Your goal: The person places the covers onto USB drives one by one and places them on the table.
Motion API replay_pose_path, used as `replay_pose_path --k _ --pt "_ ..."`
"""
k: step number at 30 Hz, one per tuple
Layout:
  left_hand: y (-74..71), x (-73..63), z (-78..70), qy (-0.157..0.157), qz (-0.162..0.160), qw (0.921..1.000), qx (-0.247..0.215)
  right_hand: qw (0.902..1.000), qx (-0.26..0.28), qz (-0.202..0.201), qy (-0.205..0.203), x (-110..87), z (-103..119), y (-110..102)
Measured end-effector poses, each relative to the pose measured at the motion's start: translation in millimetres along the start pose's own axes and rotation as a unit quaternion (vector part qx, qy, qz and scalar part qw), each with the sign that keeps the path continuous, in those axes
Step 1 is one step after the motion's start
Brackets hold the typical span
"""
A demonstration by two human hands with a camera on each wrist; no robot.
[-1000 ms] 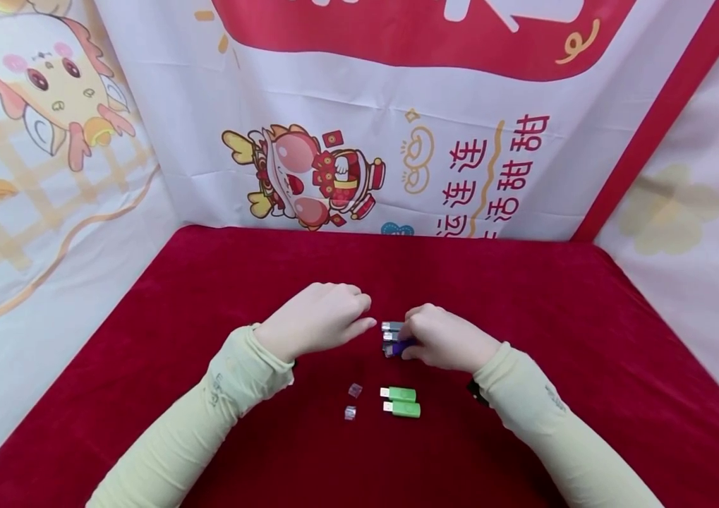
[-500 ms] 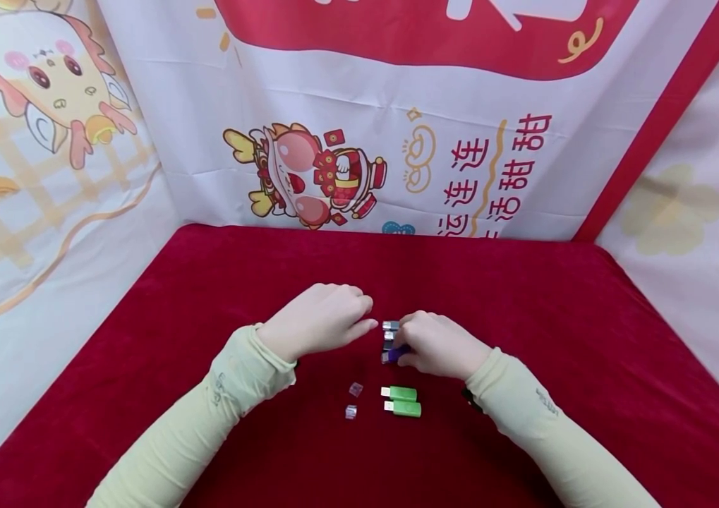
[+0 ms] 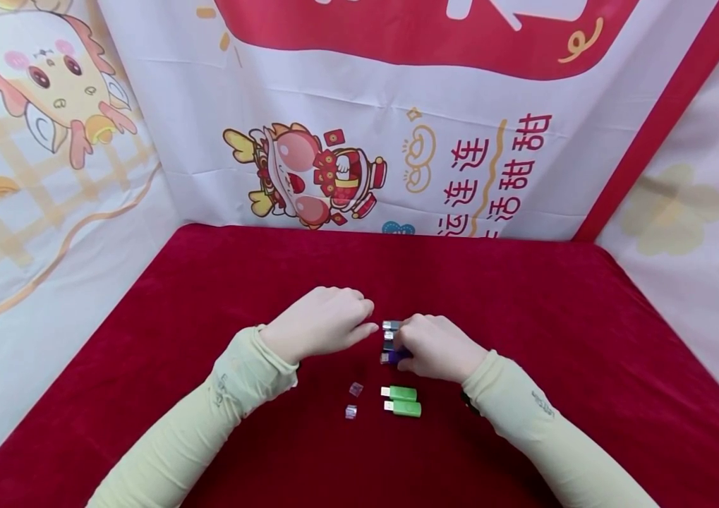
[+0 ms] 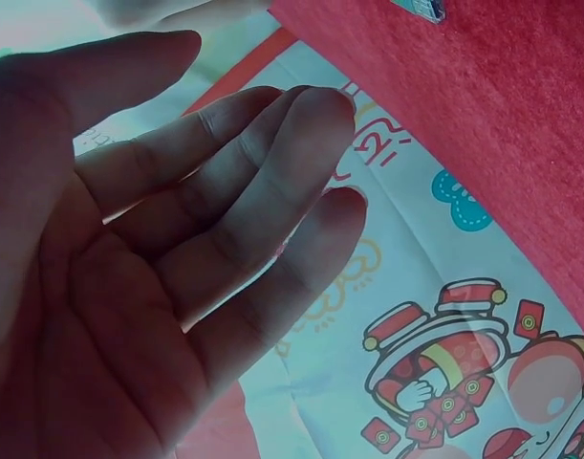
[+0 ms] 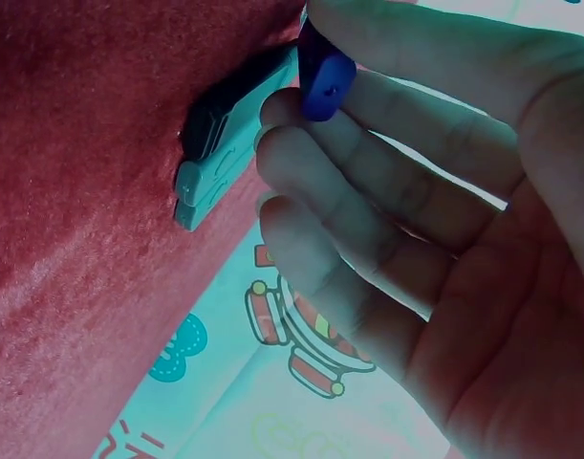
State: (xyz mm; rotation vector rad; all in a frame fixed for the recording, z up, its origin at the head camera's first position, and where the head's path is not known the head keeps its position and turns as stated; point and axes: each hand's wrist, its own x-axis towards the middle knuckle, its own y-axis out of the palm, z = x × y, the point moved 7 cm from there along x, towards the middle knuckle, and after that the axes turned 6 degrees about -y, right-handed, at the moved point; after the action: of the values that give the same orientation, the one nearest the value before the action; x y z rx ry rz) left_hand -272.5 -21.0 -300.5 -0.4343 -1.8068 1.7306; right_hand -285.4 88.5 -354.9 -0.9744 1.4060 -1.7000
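My right hand (image 3: 438,346) pinches a purple USB stick (image 5: 328,86) between thumb and fingers, its metal plug pointing left in the head view. Just beyond it lie a black USB stick (image 5: 211,120) and two grey USB sticks (image 5: 225,158), side by side on the red cloth and partly covered by my right hand in the head view. My left hand (image 3: 324,321) hovers left of this row with loosely bent fingers and nothing in its grasp, its palm showing in the left wrist view.
Nearer to me, two green USB sticks (image 3: 402,408) lie in parallel on the red cloth (image 3: 270,451). To their left are two small clear pieces (image 3: 351,411). Printed white curtains (image 3: 194,141) stand around the table's back and sides.
My right hand has shifted slightly toward me and to the left, bringing the purple USB stick closer to the near side, beside the black one. My left hand has barely moved.
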Motion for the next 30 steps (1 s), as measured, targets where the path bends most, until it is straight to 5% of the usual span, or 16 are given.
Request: replay_pose_path --k 13,19,24,30 --pt "1.2 -2.7 3.8 -0.021 0.019 0.9996 -0.004 0.9997 -0.021 0.000 0.011 -2.4 -3 -11" --pt "8.2 -5.2 9.3 -0.068 0.088 0.9938 -0.007 0.9988 -0.009 0.024 0.042 -9.4 -3 -25" --pt "17.3 -8.0 11.3 -0.089 0.137 0.9866 -0.012 0.9988 0.011 0.046 0.013 -9.1 9 -20" --pt "17.1 -8.3 9.2 -0.080 0.127 0.9885 -0.014 0.9971 0.027 0.068 -0.024 -7.0 23 -6"
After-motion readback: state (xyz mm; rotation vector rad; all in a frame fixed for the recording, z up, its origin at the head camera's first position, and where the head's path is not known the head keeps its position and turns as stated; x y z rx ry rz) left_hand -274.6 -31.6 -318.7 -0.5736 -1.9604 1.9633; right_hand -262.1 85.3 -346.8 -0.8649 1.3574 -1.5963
